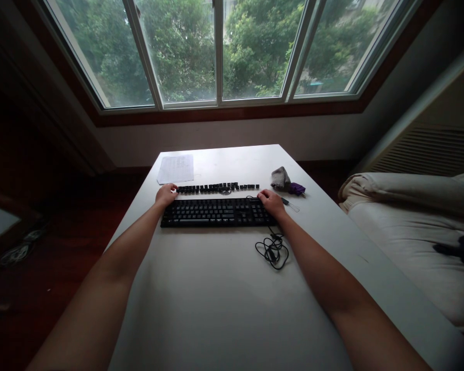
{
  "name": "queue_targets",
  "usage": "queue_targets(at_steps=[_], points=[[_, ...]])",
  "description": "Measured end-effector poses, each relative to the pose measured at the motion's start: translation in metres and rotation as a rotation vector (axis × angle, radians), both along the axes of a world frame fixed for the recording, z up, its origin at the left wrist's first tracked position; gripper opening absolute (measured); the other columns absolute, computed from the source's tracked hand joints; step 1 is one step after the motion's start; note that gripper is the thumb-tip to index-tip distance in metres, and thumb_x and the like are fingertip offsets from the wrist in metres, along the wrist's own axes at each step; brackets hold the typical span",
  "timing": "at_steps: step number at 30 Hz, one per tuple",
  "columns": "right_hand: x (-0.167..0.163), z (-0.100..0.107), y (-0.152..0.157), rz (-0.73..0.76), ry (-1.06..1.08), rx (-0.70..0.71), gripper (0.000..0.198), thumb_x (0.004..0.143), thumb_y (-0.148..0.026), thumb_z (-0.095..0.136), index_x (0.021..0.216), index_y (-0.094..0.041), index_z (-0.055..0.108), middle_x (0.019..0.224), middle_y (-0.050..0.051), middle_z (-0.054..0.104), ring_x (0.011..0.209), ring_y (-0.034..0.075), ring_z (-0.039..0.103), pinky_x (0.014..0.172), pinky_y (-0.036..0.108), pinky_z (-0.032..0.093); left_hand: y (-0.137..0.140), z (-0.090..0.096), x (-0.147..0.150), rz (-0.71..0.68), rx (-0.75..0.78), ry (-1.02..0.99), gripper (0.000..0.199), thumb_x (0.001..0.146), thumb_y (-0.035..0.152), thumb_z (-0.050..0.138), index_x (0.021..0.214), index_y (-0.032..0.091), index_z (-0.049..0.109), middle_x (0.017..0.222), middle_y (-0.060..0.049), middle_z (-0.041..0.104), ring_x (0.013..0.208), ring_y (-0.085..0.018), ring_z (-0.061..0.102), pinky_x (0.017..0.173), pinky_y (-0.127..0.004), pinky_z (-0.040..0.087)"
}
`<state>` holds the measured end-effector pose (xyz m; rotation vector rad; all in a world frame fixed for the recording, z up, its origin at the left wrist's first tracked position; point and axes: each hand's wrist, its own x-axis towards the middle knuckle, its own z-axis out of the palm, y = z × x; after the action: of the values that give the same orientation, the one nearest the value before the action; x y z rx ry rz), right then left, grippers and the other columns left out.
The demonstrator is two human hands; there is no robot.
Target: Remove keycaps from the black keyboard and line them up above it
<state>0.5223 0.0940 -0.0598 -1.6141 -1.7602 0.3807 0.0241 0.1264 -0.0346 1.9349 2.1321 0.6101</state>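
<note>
A black keyboard (216,212) lies flat on the white table (201,288). Beyond its far edge stretches a row of loose black keycaps (209,188), with a dark ring-shaped thing (226,190) by the middle. My left hand (166,195) is closed at the row's left end, near the keyboard's far left corner; whatever is between its fingertips is too small to make out. My right hand (271,202) curls over the keyboard's far right corner and covers part of its keys. A coiled black cable (272,251) lies close to my right forearm.
A sheet of paper (176,169) lies at the table's far left. Toward the right edge sit a grey cloth (280,178), a purple bundle (297,189) and a wire-looped tool (291,204). A pale couch (402,221) flanks the right side; a window (216,51) is ahead.
</note>
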Motion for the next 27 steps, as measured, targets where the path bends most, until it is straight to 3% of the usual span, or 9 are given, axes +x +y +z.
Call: queue_targets(at_steps=[15, 22, 27], points=[[-0.001, 0.002, -0.002, 0.002, 0.01, 0.009, 0.029, 0.088, -0.042, 0.05, 0.084, -0.021, 0.069, 0.085, 0.006, 0.071, 0.079, 0.022, 0.061, 0.072, 0.031, 0.042, -0.01, 0.011, 0.002, 0.009, 0.025, 0.025, 0.026, 0.079, 0.033, 0.064, 0.102, 0.022, 0.071, 0.101, -0.005, 0.072, 0.09, -0.021, 0.064, 0.076, -0.029, 0.046], [-0.002, -0.002, 0.002, 0.0, -0.004, 0.008, 0.028, 0.088, -0.042, 0.051, 0.085, -0.021, 0.07, 0.086, 0.006, 0.072, 0.08, 0.023, 0.061, 0.073, 0.031, 0.042, -0.034, 0.038, -0.019, -0.188, 0.016, 0.028, 0.027, 0.08, 0.038, 0.064, 0.099, 0.021, 0.071, 0.097, -0.005, 0.071, 0.085, -0.021, 0.065, 0.077, -0.03, 0.048], [-0.002, 0.0, 0.0, -0.003, 0.0, 0.006, 0.029, 0.088, -0.042, 0.052, 0.086, -0.021, 0.071, 0.087, 0.007, 0.072, 0.081, 0.023, 0.061, 0.074, 0.032, 0.043, -0.05, 0.049, -0.027, -0.427, -0.102, 0.001, 0.025, 0.079, 0.042, 0.064, 0.093, 0.023, 0.074, 0.106, -0.005, 0.068, 0.093, -0.021, 0.065, 0.082, -0.029, 0.05]])
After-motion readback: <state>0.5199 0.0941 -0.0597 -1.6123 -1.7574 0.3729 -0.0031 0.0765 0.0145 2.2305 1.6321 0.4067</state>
